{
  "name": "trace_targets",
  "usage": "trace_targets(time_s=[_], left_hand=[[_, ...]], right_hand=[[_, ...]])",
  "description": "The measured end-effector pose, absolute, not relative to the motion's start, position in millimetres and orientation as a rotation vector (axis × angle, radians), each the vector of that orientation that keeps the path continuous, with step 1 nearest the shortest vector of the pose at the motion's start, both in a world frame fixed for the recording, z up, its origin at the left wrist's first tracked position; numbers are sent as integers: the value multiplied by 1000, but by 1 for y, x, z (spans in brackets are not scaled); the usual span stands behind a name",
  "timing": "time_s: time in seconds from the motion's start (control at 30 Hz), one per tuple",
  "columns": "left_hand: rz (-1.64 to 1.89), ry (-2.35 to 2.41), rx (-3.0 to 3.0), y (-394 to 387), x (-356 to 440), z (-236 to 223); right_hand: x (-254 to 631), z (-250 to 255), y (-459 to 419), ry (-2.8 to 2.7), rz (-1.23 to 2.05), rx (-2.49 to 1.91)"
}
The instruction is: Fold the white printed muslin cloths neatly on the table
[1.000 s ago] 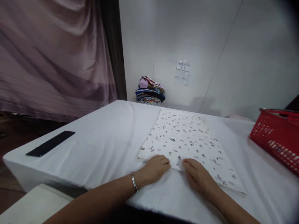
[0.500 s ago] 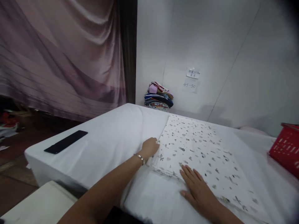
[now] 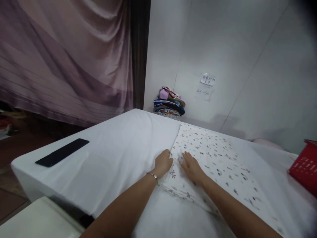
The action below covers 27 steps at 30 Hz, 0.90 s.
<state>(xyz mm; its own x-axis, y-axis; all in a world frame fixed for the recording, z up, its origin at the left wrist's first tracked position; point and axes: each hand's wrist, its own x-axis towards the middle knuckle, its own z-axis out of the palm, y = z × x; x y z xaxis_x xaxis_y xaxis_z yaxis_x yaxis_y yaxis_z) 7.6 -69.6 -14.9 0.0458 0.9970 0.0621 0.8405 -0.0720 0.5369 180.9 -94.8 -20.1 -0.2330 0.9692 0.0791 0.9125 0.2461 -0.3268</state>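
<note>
A white cloth printed with small grey and brown motifs lies folded in layers on the white-covered table. At its left edge, my left hand, with a bracelet at the wrist, is closed on the fabric; its fingertips are partly hidden. Close beside it on the right, my right hand rests palm down on top of the cloth, its fingers stretched toward the far side. The near edge of the cloth shows several loose layers below both hands.
A black flat panel lies at the table's left. Folded textiles are stacked by the wall. A red basket stands at the right edge. Below the near left corner is a pale surface, and a pinkish curtain hangs behind.
My right hand has slid up and left across the cloth, now close to my left hand. My left hand stays at the left edge. The view has shifted slightly.
</note>
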Motion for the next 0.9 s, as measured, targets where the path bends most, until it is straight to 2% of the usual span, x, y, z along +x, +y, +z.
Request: trace_targets(time_s=[0.3, 0.6, 0.9], left_hand=[[656, 1777, 1857, -61, 1, -15], [640, 1657, 1862, -50, -10, -15], [615, 1610, 1754, -51, -11, -8]], right_hand=[[163, -41, -97, -2378, 139, -1788], [162, -30, -81, -2367, 290, -1806], [145, -39, -83, -2441, 92, -1745]])
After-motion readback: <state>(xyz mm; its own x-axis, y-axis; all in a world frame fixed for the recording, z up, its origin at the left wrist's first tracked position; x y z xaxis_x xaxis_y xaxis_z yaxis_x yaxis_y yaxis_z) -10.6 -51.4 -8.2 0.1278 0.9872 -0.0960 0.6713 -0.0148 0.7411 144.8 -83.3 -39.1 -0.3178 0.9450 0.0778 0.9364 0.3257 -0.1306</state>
